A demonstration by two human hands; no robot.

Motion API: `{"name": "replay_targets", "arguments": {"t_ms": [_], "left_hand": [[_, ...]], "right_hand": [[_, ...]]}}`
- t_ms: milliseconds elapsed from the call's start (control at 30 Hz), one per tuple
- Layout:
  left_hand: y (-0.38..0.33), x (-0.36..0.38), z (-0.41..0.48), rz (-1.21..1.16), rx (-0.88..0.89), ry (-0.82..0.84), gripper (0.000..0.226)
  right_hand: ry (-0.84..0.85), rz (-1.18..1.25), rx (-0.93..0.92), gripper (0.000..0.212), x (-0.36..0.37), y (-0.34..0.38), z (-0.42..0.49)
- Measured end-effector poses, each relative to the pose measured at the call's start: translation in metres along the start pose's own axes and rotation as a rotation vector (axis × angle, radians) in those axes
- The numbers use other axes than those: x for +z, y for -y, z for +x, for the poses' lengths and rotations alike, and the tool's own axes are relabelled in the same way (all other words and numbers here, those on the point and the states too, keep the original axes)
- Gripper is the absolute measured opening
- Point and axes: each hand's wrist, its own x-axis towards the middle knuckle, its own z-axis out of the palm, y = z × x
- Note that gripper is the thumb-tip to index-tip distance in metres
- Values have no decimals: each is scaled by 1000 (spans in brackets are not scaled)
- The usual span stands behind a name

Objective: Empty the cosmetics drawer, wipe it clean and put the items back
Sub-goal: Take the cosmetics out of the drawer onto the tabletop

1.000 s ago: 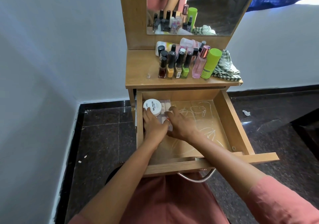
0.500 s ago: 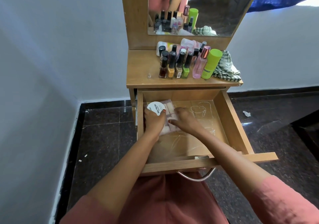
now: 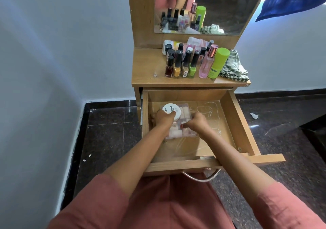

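White jar point(image 3: 172, 110) and clear case point(image 3: 183, 129) lie at the far left of the open drawer point(image 3: 242, 122), the jar at the case's far left corner. The left hand point(image 3: 165, 119) curls its fingers round the jar's near edge; the right hand point(image 3: 198, 123) pinches the case's right side. Bottles point(image 3: 185, 64) and cloth point(image 3: 232, 68) sit on the worktop point(image 3: 146, 66). Likely the last 2 items are coming out, though they could be going back in. If coming out, lift both clear and keep the case level.

Pale walls point(image 3: 53, 52) meet a dark speckled floor point(image 3: 109, 131) (glossy tiles) around a wooden dresser point(image 3: 146, 70) with mirror point(image 3: 229, 8).
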Motion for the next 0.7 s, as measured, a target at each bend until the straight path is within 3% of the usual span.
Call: {"name": "replay_targets", "arguments": {"t_ms": [133, 267, 700], "left_hand": [[5, 4, -4, -68, 9, 8, 43], [4, 5, -5, -57, 85, 7, 48], [-5, -14, -14, -309, 24, 119, 42]], "right_hand": [[-15, 28, 55, 48, -8, -3, 1], [-38, 103, 74, 34, -12, -7, -3], [-49, 277, -54, 57, -31, -2, -21]]}}
